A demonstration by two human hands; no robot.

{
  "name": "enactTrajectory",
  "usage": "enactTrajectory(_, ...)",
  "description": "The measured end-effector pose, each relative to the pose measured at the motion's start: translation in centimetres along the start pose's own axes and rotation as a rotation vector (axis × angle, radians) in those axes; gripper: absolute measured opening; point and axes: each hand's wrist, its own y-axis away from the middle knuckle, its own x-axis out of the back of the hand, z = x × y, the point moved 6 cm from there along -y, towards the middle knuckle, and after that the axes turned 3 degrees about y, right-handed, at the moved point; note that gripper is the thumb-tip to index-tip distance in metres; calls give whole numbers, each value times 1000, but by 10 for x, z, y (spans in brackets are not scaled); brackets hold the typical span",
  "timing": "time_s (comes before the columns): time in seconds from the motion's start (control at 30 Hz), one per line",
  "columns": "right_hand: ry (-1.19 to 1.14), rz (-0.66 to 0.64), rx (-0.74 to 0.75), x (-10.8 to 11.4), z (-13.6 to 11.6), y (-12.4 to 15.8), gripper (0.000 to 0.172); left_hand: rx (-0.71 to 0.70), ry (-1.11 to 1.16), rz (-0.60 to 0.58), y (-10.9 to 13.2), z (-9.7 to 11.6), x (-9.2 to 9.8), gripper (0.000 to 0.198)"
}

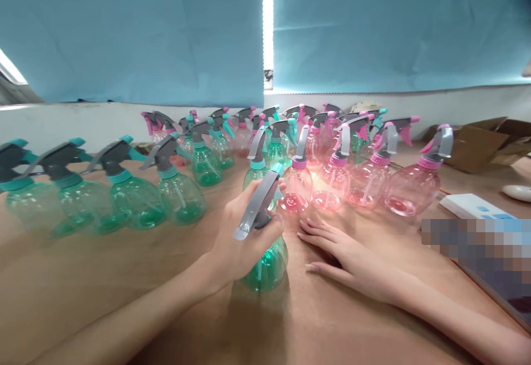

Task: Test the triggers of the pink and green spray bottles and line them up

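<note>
My left hand point(244, 238) is wrapped round the neck of a green spray bottle point(265, 268) with a grey and teal trigger head. The bottle stands at the middle of the wooden table point(340, 326), and the hand hides its collar. To its right, my right hand point(338, 249) lies flat on the table with fingers stretched, holding nothing. Just beyond that hand stands a row of pink spray bottles, the nearest being a clear pink one point(295, 191). Another green spray bottle point(254, 174) is partly hidden behind my left hand.
Several green spray bottles point(139, 202) line the left side. More pink and green ones crowd the back near the white wall point(83, 124). At right are an open cardboard box point(477, 144), a white box point(473, 204) and a pixelated area. Blue blinds point(133, 33) hang behind.
</note>
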Motion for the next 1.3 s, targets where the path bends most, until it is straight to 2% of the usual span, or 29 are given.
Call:
enactTrajectory(0.43, 31, -30, -18, 1, -1, -1, 64, -3, 44, -21, -1, 2, -1, 16)
enactTrajectory(0.67, 1, -17, -4, 3, -4, -1, 63, 24, 70, -27, 0, -1, -1, 31)
enactTrajectory(1.0, 15, -16, -11, 4, -5, -1, 62, 42, 81, -28, -1, 0, -2, 28)
enactTrajectory(1.3, 60, -69, -49, 4, -7, -1, 67, 7, 30, -43, 0, -2, 0, 25)
